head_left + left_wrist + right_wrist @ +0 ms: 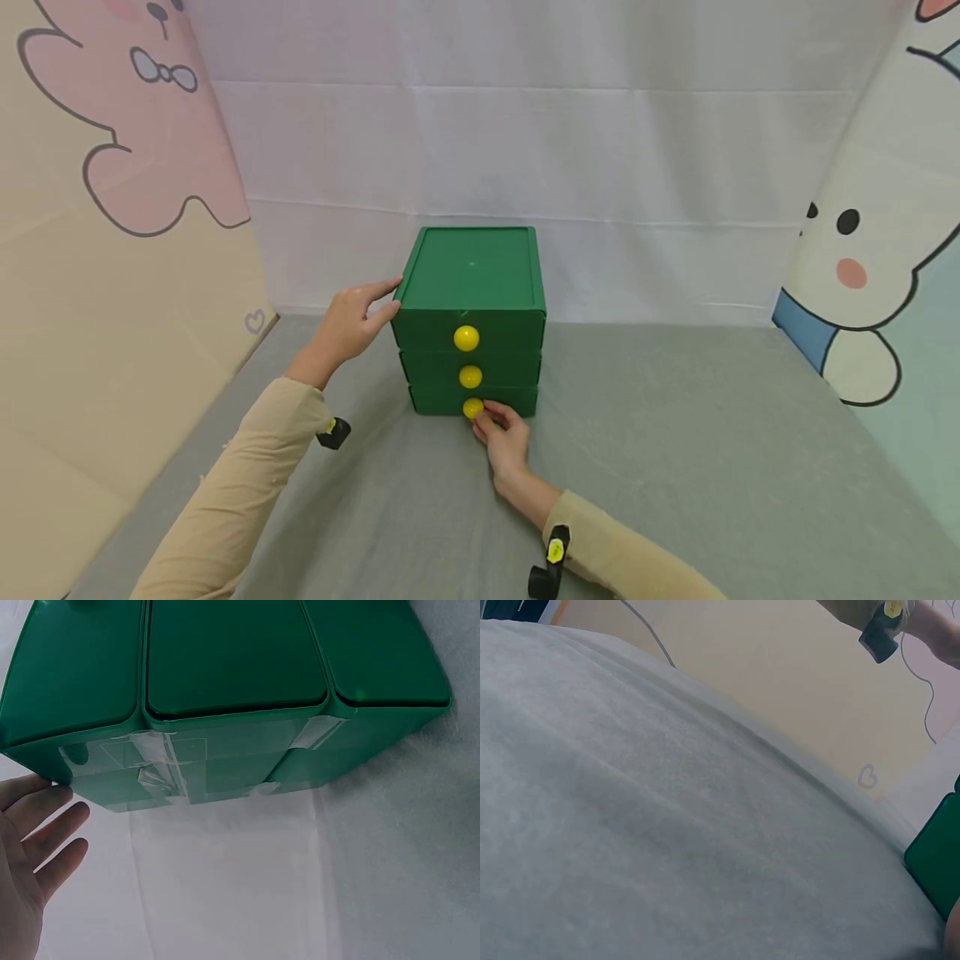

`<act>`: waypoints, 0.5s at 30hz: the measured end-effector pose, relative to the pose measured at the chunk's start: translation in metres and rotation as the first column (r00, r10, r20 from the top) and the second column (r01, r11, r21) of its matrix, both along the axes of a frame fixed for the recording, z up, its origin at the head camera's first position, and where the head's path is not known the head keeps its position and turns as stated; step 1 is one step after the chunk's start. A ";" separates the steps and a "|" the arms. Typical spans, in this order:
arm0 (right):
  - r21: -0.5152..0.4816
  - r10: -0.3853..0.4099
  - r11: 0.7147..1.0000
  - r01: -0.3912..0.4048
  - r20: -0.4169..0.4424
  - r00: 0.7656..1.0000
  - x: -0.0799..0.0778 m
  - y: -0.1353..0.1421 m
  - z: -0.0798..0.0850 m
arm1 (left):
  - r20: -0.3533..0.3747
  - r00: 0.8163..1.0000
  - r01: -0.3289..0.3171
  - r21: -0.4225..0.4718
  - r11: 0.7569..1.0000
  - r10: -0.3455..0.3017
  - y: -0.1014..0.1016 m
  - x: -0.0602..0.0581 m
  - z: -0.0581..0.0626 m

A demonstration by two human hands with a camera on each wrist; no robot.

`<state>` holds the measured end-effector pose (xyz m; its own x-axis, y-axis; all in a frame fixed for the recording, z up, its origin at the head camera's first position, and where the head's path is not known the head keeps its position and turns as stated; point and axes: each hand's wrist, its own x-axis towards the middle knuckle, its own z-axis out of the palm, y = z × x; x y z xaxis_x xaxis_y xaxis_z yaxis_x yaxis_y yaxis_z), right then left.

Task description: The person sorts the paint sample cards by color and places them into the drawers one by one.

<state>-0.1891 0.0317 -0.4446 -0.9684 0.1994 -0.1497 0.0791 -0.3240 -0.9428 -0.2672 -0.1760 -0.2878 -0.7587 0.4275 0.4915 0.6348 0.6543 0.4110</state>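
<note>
A green box of three stacked drawers stands on the grey cloth, each drawer front bearing a round yellow knob. All three drawers look closed. My left hand touches the upper left edge of the box with fairly straight fingers; in the left wrist view that hand is at the box's taped side. With thumb and fingers my right hand pinches the bottom knob. Above it are the middle knob and the top knob. The right wrist view catches only a corner of the box.
Grey cloth covers the table. Behind the box hangs a white curtain. Cartoon-printed panels flank it, a beige one at left and one with a white figure at right.
</note>
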 end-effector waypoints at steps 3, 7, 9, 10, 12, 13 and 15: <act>0.027 0.022 0.999 -0.022 0.000 1.000 0.001 0.004 0.002 | -0.015 1.000 0.002 0.008 1.000 -0.002 0.001 -0.001 -0.002; 0.089 0.062 0.994 -0.061 -0.004 0.998 0.006 0.014 0.006 | -0.056 0.998 0.010 0.019 1.000 -0.009 0.001 -0.002 -0.007; 0.115 0.084 0.990 -0.083 -0.007 0.996 0.007 0.022 0.010 | -0.091 0.996 0.006 0.019 1.000 -0.005 0.002 -0.003 -0.011; 0.123 0.096 0.988 -0.094 -0.007 0.995 0.008 0.028 0.012 | -0.111 0.994 -0.003 0.013 1.000 0.005 0.002 -0.003 -0.013; 0.135 0.114 0.985 -0.112 -0.009 0.993 0.010 0.040 0.018 | -0.150 0.988 -0.030 0.007 1.000 0.030 0.002 -0.003 -0.017; 0.147 0.124 0.982 -0.121 -0.012 0.992 0.011 0.047 0.021 | -0.167 0.985 -0.049 0.009 0.999 0.050 0.002 -0.002 -0.019; 0.181 0.144 0.974 -0.138 -0.021 0.989 0.015 0.063 0.027 | -0.198 0.976 -0.094 0.008 0.996 0.094 0.002 -0.001 -0.023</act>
